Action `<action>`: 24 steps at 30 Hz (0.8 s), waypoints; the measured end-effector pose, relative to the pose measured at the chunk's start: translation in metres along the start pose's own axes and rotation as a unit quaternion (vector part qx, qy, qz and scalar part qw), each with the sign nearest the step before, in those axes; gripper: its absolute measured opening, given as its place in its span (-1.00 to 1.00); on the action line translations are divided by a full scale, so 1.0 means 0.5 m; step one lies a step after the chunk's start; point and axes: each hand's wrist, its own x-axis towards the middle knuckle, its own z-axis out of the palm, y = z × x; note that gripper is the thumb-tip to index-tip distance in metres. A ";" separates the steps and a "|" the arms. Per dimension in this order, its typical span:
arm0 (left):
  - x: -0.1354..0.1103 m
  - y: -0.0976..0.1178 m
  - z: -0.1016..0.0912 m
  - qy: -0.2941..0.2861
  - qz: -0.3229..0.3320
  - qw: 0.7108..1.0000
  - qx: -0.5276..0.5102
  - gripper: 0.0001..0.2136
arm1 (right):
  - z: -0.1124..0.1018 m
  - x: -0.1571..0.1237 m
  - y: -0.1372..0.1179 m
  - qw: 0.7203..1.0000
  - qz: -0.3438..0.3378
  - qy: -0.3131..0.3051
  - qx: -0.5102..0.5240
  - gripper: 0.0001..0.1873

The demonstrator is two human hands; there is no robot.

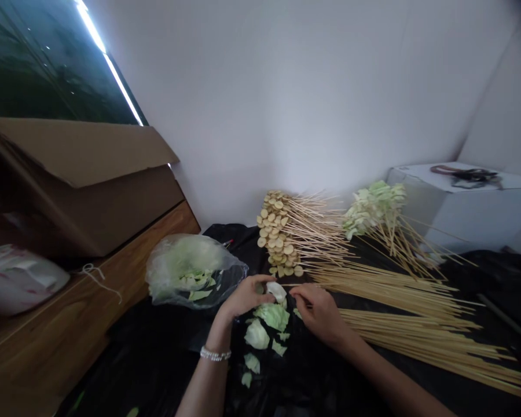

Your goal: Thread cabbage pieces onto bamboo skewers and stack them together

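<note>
Cabbage pieces [195,279] fill a clear plastic bag [235,269] on black sheeting [156,359]. Just beside it, the left hand [245,296] has its fingers closed on a pale cabbage piece [276,292]; the right hand [319,313] reaches it too, its fingers' grip unclear.

Head-worn view, angled forward-down, above left hand [245,296], right hand [319,313]

Cabbage pieces [272,317] pale green; bamboo skewers [395,284] straw-tan; plastic sheet [156,359] black, seemingly plain.
</note>
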 end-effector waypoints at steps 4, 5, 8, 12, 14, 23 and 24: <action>-0.007 -0.009 0.020 0.066 0.058 0.993 0.073 -0.70 | 0.012 -0.006 0.010 1.000 0.002 -0.001 -0.008 -0.76; -0.008 -0.007 0.024 0.074 0.072 0.991 0.086 -0.73 | 0.014 -0.007 0.012 1.000 0.001 0.002 -0.007 -0.76; -0.005 0.002 0.033 0.138 0.101 0.979 0.110 -0.75 | 0.017 -0.006 0.017 1.000 -0.004 0.024 -0.005 -0.76; -0.002 0.013 0.043 0.203 0.133 0.967 0.074 -0.75 | 0.023 -0.006 0.024 0.998 -0.006 0.055 0.006 -0.63; -0.002 0.017 0.052 0.197 0.129 0.971 0.031 -0.74 | 0.029 -0.008 0.028 0.999 0.002 0.046 0.023 -0.55; -0.001 0.025 0.084 0.142 0.076 0.976 -0.146 -0.59 | 0.021 -0.001 0.005 0.980 0.088 -0.010 0.176 -0.64; -0.002 0.028 0.083 0.138 0.078 0.974 -0.164 -0.56 | 0.016 0.002 0.000 0.969 0.117 -0.022 0.216 -0.65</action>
